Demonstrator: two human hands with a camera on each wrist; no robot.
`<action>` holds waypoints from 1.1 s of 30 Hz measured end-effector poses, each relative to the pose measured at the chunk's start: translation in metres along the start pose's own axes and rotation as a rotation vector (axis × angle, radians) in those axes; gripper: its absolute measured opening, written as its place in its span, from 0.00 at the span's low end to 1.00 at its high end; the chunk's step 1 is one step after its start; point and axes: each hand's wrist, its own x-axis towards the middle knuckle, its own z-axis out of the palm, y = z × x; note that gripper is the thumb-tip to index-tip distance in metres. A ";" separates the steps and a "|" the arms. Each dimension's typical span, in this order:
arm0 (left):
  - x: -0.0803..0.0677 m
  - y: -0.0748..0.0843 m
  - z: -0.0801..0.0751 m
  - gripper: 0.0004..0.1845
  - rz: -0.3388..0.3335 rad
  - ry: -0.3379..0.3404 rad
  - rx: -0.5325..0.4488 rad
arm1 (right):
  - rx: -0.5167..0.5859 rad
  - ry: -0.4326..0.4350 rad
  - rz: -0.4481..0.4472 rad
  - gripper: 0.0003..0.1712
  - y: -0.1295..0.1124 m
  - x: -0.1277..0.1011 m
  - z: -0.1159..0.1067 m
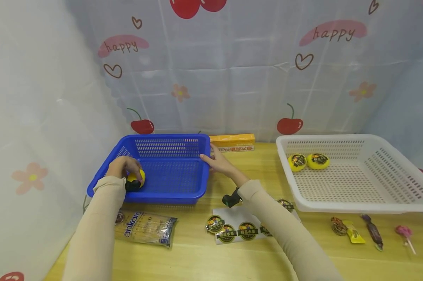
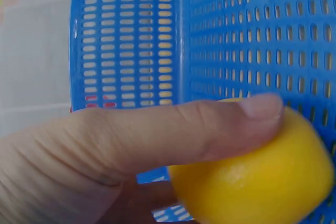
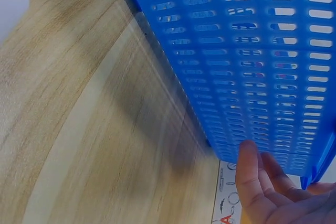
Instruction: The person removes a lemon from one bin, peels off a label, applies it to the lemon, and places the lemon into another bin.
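Inside the left end of the blue basket (image 1: 169, 198), my left hand (image 1: 125, 167) holds a smooth yellow lemon (image 2: 252, 182). Its thumb (image 2: 210, 127) lies across the top of the fruit; the other fingers are mostly hidden beneath. At the basket's right end, my right hand (image 1: 220, 160) grips the rim. The right wrist view shows that hand's fingers (image 3: 249, 177) against the outside of the perforated wall, with the thumb over the rim side.
A white basket (image 1: 338, 207) at right holds two yellow fruits (image 1: 307, 161) with round stickers. A sticker sheet (image 1: 239, 230), a noodle packet (image 1: 144, 229) and several wrapped sweets (image 1: 373, 231) lie in front. A yellow box (image 1: 232, 139) stands against the back curtain.
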 end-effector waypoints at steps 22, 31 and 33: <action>-0.017 0.045 0.019 0.35 0.520 0.415 -0.341 | 0.104 0.046 0.038 0.38 0.018 -0.014 -0.018; -0.046 0.088 0.052 0.28 0.717 0.424 -0.579 | 0.104 0.090 -0.012 0.38 0.016 -0.053 -0.042; -0.050 0.098 0.063 0.27 0.734 0.424 -0.643 | 0.110 0.105 -0.018 0.38 0.016 -0.061 -0.046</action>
